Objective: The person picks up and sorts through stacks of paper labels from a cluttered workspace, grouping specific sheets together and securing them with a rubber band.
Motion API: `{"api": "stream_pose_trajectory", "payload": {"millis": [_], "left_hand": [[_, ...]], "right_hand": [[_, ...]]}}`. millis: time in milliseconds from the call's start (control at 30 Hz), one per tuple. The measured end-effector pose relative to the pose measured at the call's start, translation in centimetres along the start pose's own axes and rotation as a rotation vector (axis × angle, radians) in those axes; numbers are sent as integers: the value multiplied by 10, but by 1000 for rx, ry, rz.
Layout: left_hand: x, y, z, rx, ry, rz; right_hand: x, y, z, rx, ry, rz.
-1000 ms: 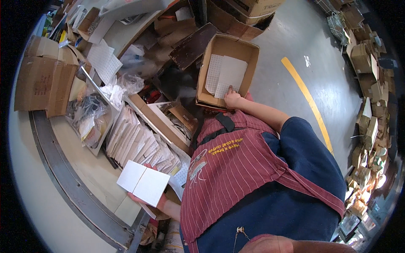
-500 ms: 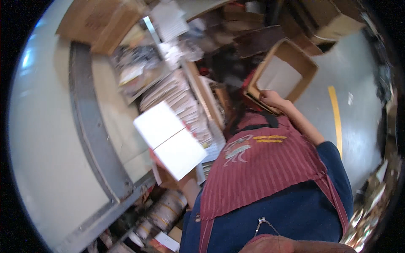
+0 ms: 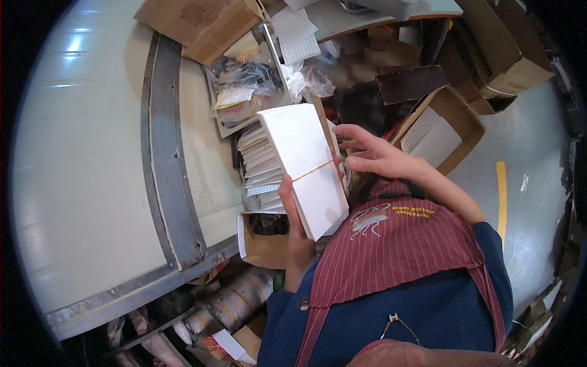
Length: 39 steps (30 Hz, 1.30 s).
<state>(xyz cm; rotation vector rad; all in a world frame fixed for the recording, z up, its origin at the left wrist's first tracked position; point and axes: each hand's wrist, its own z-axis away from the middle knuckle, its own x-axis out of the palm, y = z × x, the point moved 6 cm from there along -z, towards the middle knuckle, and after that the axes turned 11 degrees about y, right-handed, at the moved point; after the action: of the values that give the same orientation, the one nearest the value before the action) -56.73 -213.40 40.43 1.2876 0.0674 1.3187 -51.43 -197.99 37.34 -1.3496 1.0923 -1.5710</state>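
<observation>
My left hand (image 3: 295,214) is closed around a thick stack of white paper (image 3: 299,137), thumb along its left side and fingertips showing at its right edge. A thin tan band (image 3: 313,170) crosses the middle of the stack. My right hand (image 3: 379,156) is close to the stack's right side, fingers spread and nothing in them. Just beyond the right hand is an open cardboard box (image 3: 471,125) with dotted white sheets (image 3: 431,136) in it. Partly behind the held stack stands a row of packed white papers (image 3: 260,162).
A metal-edged table (image 3: 208,153) fills the left side. On it are a tray with plastic bags (image 3: 247,76) and a brown carton (image 3: 199,27). Below its edge lie wrapped rolls (image 3: 241,296) and a small open box (image 3: 266,248). Larger cartons (image 3: 520,70) stand at the far right.
My right hand has let go of the cardboard box and come left to the paper stack. My left hand has raised and turned the stack more upright. The view has shifted.
</observation>
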Motion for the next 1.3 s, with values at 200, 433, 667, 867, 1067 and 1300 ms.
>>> {"api": "stream_pose_trajectory", "payload": {"millis": [200, 433, 667, 867, 1067, 1300], "left_hand": [[4, -11, -2, 45, 84, -304], [34, -10, -8, 159, -59, -495], [31, -12, -12, 359, -91, -786], [56, 9, 2, 378, -112, -507], [48, 4, 3, 386, -98, -606], [50, 8, 8, 460, -118, -591]], "right_hand": [[14, 13, -3, 20, -45, -18], [14, 4, 2, -71, -74, -213], [6, -2, 6, -75, 69, -386], [-24, 23, 2, 105, 108, -896], [-47, 42, -4, -16, 196, -1036], [-45, 36, -4, -41, 70, -1335]]}}
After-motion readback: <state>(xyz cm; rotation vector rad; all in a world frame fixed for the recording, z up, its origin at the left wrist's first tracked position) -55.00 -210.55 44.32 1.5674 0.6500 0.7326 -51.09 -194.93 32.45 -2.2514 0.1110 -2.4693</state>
